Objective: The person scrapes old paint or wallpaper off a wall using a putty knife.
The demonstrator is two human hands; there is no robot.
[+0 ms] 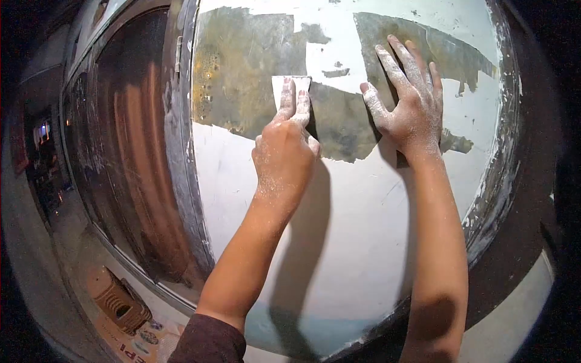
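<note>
The left hand (284, 158) is mostly closed around a flat-bladed scraper (278, 89), its handle hidden by the grip, with 2 powder-dusted fingers stretched along the white blade. The scraper lies over a grey-olive patch on the wall (260, 181), its wide edge pointing up. To its right, the right hand (414, 118) is spread wide, palm towards the wall, with nothing visible in its grasp; I cannot tell whether the whole palm touches. White powder coats the fingers of both hands. Smooth white covers the wall's lower part, and ragged white areas border the darker patches above. Left of the wall stands a dark door frame (184, 133), and a brown plastic stool (121, 302) sits on the floor at lower left.
</note>
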